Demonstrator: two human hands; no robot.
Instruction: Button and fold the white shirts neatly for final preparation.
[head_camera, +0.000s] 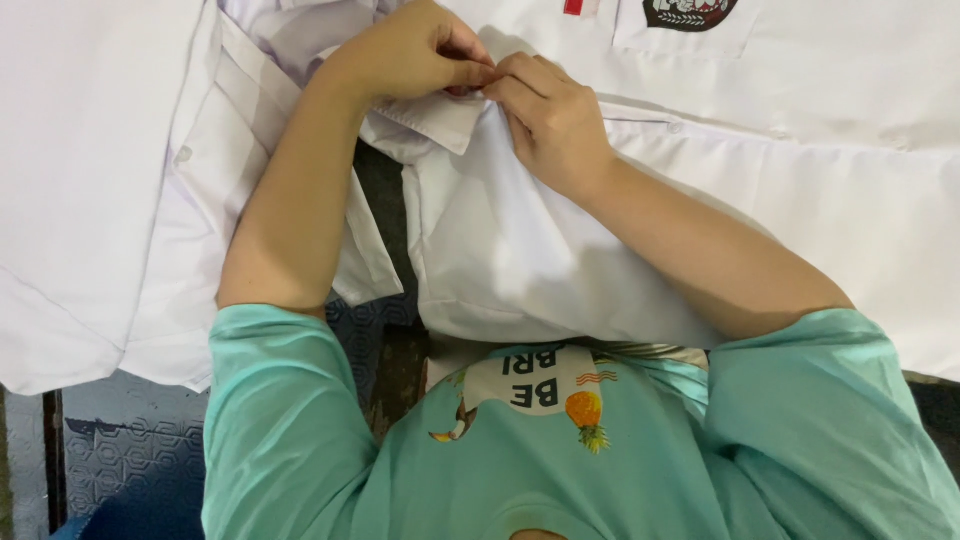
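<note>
A white shirt (520, 240) lies spread out in front of me, reaching down to my chest. My left hand (410, 55) and my right hand (550, 115) meet at the top middle, both pinching a small folded part of the shirt's white cloth (430, 120), perhaps a collar or cuff. My fingertips touch each other there. What is between the fingers is hidden. A dark embroidered badge (688, 12) sits on a chest pocket at the top edge, with a small red tab (578, 6) beside it.
More white cloth (90, 180) with a button (183, 154) covers the left side. A dark gap (385, 210) shows between the pieces. Below left is a blue-grey patterned surface (120, 440). I wear a teal printed T-shirt (560, 450).
</note>
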